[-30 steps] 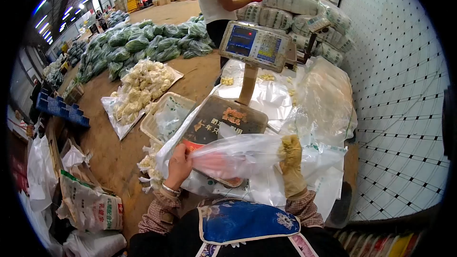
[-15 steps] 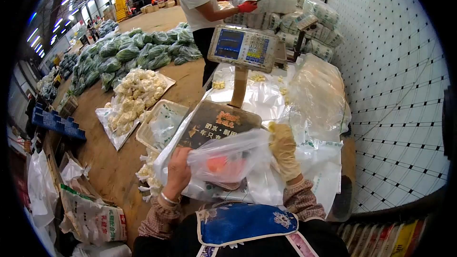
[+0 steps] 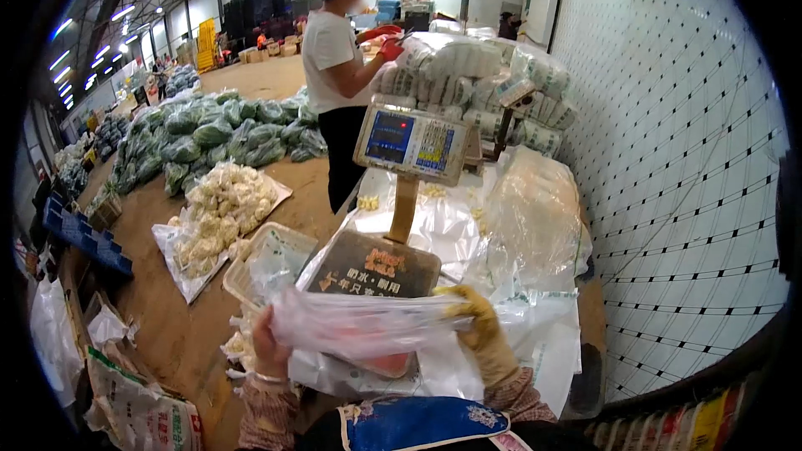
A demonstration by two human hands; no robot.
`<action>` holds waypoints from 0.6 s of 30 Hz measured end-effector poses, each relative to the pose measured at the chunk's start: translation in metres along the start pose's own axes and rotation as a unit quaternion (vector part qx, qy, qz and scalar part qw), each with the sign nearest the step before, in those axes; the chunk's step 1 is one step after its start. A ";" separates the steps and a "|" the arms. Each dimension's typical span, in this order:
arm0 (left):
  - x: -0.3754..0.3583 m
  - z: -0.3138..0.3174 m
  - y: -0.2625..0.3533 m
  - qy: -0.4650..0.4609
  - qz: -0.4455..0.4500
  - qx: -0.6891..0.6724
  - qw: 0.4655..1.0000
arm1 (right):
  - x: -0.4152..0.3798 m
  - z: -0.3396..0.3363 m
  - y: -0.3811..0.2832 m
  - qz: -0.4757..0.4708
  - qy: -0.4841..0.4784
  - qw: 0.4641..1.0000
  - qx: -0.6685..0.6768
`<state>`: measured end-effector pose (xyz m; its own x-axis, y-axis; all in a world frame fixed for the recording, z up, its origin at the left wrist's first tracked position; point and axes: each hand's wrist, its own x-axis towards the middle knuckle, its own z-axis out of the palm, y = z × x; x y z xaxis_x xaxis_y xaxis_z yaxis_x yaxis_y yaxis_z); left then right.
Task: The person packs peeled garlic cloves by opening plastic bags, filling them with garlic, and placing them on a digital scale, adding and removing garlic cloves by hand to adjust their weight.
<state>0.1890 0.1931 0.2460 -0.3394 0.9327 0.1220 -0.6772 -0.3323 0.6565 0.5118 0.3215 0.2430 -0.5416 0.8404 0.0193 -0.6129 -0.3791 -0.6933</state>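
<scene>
A thin clear plastic bag (image 3: 368,320) is stretched sideways between my two hands, slightly smeared by motion. My bare left hand (image 3: 271,347) is closed on its left end. At the right end, my right hand (image 3: 483,334), in a pale yellow glove, is closed on the bag too. Behind the bag stands a weighing scale; its dark platform (image 3: 376,266) is partly covered by the bag, and its display (image 3: 411,142) rises on a post. Something reddish shows faintly through and below the bag. White plastic sheeting (image 3: 455,372) lies under and around the scale.
A co-worker (image 3: 334,67) with red gloves stands behind the scale beside stacked packed bags (image 3: 451,67). Left are a pale basket (image 3: 251,263), a cauliflower-like white heap (image 3: 225,209) and green bagged produce (image 3: 200,134). A large clear-wrapped bundle (image 3: 535,209) lies right, near the tiled wall (image 3: 677,159).
The bag has been pulled out wider, into a taut band, as my hands moved apart and lower in view. My view has tilted up, and the co-worker's hands have drawn closer together.
</scene>
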 end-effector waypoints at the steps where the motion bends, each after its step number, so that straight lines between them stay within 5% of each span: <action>1: -0.007 -0.007 -0.006 -0.006 -0.080 -0.085 0.993 | -0.001 -0.007 -0.018 -0.010 -0.018 0.999 0.048; 3: -0.018 0.022 -0.011 -0.057 -0.047 -0.014 0.997 | -0.003 0.010 -0.041 -0.028 -0.035 0.994 0.100; 5: -0.016 0.029 -0.011 -0.069 -0.051 0.005 0.996 | -0.018 0.048 -0.056 -0.078 0.128 0.988 -0.033; 6: -0.015 0.020 -0.013 -0.018 -0.051 -0.005 0.999 | -0.016 0.036 -0.052 -0.081 0.128 0.988 -0.036; 8: -0.013 0.010 -0.015 0.031 -0.050 -0.019 0.998 | -0.007 -0.010 -0.032 -0.020 -0.114 0.976 0.186; 10: -0.010 0.011 -0.012 0.015 -0.045 -0.001 0.999 | -0.007 -0.016 -0.024 -0.029 -0.113 0.980 0.160; 12: -0.012 0.016 -0.016 0.021 -0.049 0.021 0.998 | -0.012 -0.013 -0.023 -0.060 0.033 0.996 0.061; 13: -0.013 0.018 -0.021 -0.030 0.000 0.231 0.972 | -0.013 -0.001 -0.027 -0.057 0.101 0.988 -0.102; 14: -0.016 0.018 -0.025 -0.080 0.049 0.430 0.898 | -0.011 -0.001 -0.021 -0.057 0.104 0.988 -0.103; 15: -0.018 0.014 -0.030 -0.081 0.047 0.429 0.898 | -0.009 -0.005 -0.011 -0.105 0.082 0.958 -0.253; 16: -0.017 0.008 -0.038 -0.072 0.079 0.530 0.841 | -0.009 -0.007 -0.003 -0.148 0.056 0.904 -0.397; 18: -0.014 0.000 -0.048 -0.050 0.142 0.709 0.689 | -0.011 -0.006 0.014 -0.049 0.055 0.873 -0.482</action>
<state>0.2265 0.1959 0.2126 -0.2319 0.8873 0.3987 0.7502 -0.0977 0.6539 0.5125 0.3088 0.2284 -0.4230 0.9025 0.0804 0.1436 0.1544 -0.9775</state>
